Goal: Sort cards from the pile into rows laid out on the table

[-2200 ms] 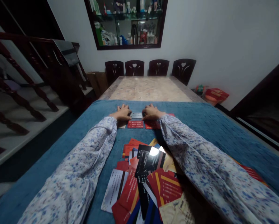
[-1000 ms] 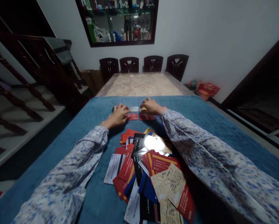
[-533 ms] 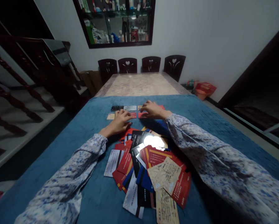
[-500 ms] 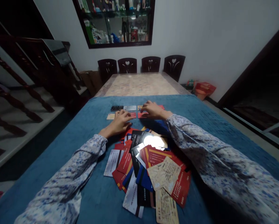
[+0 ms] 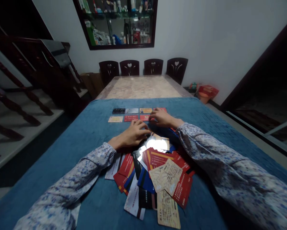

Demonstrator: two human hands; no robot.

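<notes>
My left hand [image 5: 135, 133] rests palm down on the far edge of a loose pile of cards. Its fingers are apart and slightly bent, with no card visible in them. The pile mixes red cards [image 5: 126, 167], blue cards [image 5: 145, 180], black cards [image 5: 147, 199] and beige cards [image 5: 168, 209], overlapping at many angles. Beyond it, two rows of cards lie face up, among them a black card [image 5: 118, 111], a silver card [image 5: 132, 111] and a beige card [image 5: 115, 119]. Over the right end of these rows is my right hand [image 5: 163, 118], fingers bent and apart, fingertips at a red card [image 5: 144, 118].
A blue cloth [image 5: 81, 143] covers the near part of the long table [image 5: 143, 86]. Dark chairs [image 5: 153, 67] stand at its far end. A glare spot [image 5: 157, 145] brightens the pile. Wooden railings [image 5: 20, 105] are at left, a red bag [image 5: 207, 92] on the floor at right.
My left hand has moved from the near row back toward me and right, onto the pile, uncovering the beige and red cards there. My right hand has shifted slightly right and nearer.
</notes>
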